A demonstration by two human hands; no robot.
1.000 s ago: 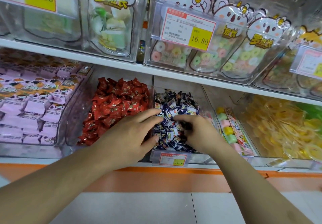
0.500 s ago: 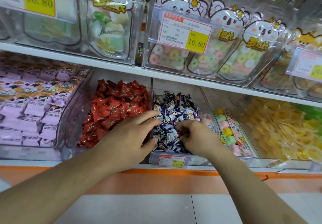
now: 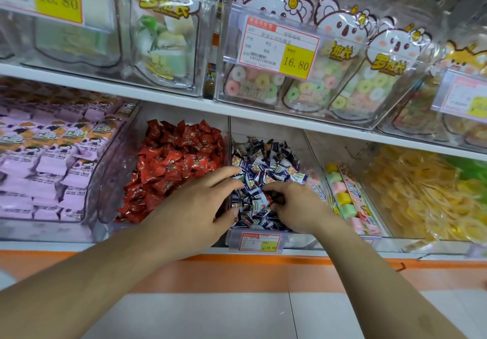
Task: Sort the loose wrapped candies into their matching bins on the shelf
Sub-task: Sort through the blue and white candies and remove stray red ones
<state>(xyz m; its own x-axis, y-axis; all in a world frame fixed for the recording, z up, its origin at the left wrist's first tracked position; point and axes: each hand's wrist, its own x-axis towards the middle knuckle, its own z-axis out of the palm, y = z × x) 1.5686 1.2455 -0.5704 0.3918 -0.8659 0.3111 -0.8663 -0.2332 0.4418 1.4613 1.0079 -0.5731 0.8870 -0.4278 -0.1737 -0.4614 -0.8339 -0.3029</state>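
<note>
Right hand (image 3: 297, 204): fingers curled down into the near part of the blue-and-white candy bin (image 3: 307, 238), pinching a small red-wrapped candy (image 3: 268, 198) at the fingertips. One second ago the same fingers lay spread in the pile with no red visible; half a second ago they had closed; now the red wrapper shows between them. Judgement: a stray has been found and is being lifted out.

Left hand (image 3: 203, 201): fingers straight, loosely spread, holding nothing. It rests across the divider between the two bins, fingertips touching the blue-and-white candies (image 3: 266, 164). It has barely shifted over the second; it seems to steady the pile.

Location of the task item: the red candy is in the right hand, just above the blue-and-white pile, not yet clear of that bin.

Outward: the red candy bin (image 3: 116, 180), full of matching red candies (image 3: 176, 159), stands directly left, touching the blue-and-white bin. A price tag (image 3: 261, 242) clips to the near front. Further left, purple packets (image 3: 47, 159); to the right, pastel cubes (image 3: 342, 196), then yellow ring sweets (image 3: 427, 196).

Meaning: the next step is probably a short carry left, over the left hand. Other strays, if any, cannot be made out.
</note>
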